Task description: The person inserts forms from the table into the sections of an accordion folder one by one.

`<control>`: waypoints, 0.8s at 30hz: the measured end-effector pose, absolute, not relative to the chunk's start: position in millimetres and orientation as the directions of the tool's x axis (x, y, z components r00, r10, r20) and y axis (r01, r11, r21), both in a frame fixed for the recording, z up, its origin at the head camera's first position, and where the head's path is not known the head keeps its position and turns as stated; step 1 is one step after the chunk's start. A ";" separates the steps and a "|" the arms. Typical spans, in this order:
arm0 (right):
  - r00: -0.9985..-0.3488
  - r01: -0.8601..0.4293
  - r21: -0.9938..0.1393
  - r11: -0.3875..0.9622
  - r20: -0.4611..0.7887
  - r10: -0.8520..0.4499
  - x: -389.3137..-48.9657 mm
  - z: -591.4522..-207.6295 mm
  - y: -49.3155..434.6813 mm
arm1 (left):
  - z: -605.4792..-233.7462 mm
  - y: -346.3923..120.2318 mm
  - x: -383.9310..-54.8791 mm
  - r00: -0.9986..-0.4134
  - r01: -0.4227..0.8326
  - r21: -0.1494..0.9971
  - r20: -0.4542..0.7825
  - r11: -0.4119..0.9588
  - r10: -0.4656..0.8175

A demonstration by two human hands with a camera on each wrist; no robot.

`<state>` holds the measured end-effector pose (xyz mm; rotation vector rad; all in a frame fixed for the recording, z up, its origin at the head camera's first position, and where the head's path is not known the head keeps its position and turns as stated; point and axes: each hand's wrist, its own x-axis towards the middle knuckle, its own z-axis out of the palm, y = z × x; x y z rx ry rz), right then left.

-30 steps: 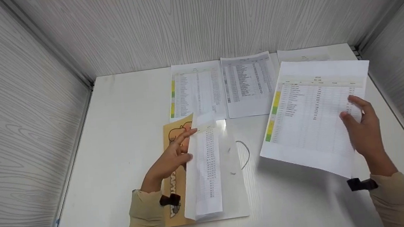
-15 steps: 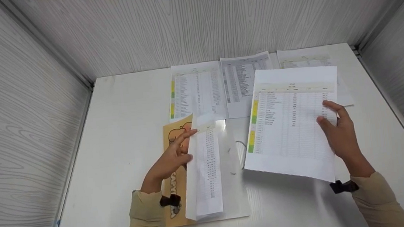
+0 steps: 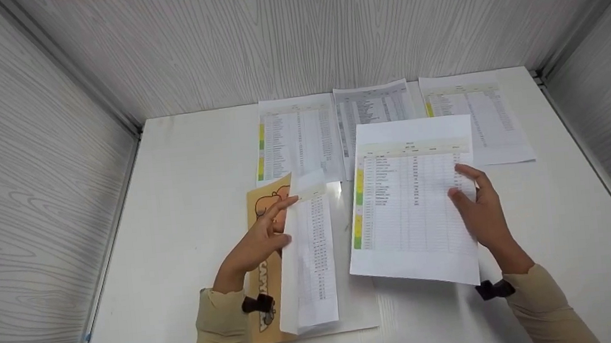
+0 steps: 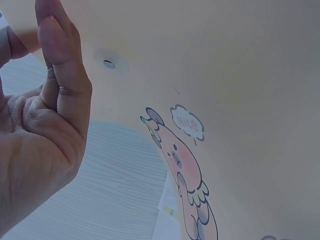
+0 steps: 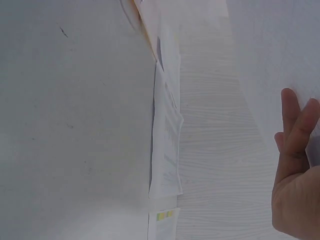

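A tan folder (image 3: 274,332) with a cartoon animal on its cover lies partly opened on the table. My left hand (image 3: 256,246) pinches its lifted cover near the edge; the cartoon cover (image 4: 250,90) fills much of the left wrist view. Against the inside of the cover is a narrow-looking strip of a printed sheet (image 3: 317,293). To the right, my right hand (image 3: 483,216) pinches the right edge of another printed sheet (image 3: 400,218), which has yellow and green marks down its left side. That sheet is tilted above the table and overlaps the folder's right part.
Along the back of the white table (image 3: 187,166) lie three printed papers: a left one (image 3: 296,133), a grey-shaded middle one (image 3: 372,109) and a right one (image 3: 495,131). Wood-grain panels (image 3: 292,38) wall the table at the back and sides.
My right hand has carried its sheet left and slightly toward me, to beside the folder, uncovering the right back paper. My left hand keeps holding the folder cover.
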<state>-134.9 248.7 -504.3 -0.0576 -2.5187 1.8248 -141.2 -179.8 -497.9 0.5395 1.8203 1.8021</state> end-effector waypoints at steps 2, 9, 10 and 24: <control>-0.999 0.011 -0.952 0.305 0.002 0.043 -134.5 -504.8 244.0 | -497.2 -180.0 -141.1 -0.790 -0.073 0.996 -0.087 0.048 0.607; -1.000 -0.018 -0.951 0.308 0.022 0.009 -134.4 -509.2 227.2 | -498.3 -180.2 -142.5 -0.788 -0.066 0.996 -0.088 0.059 0.609; -1.000 -0.021 -0.948 0.317 0.024 0.007 -134.5 -509.8 225.0 | -498.4 -180.0 -142.7 -0.786 -0.067 0.996 -0.087 0.055 0.612; -0.999 0.035 -0.944 0.327 -0.043 -0.015 -128.0 -516.7 209.8 | -493.7 -178.1 -141.2 -0.782 -0.091 0.995 -0.103 0.050 0.614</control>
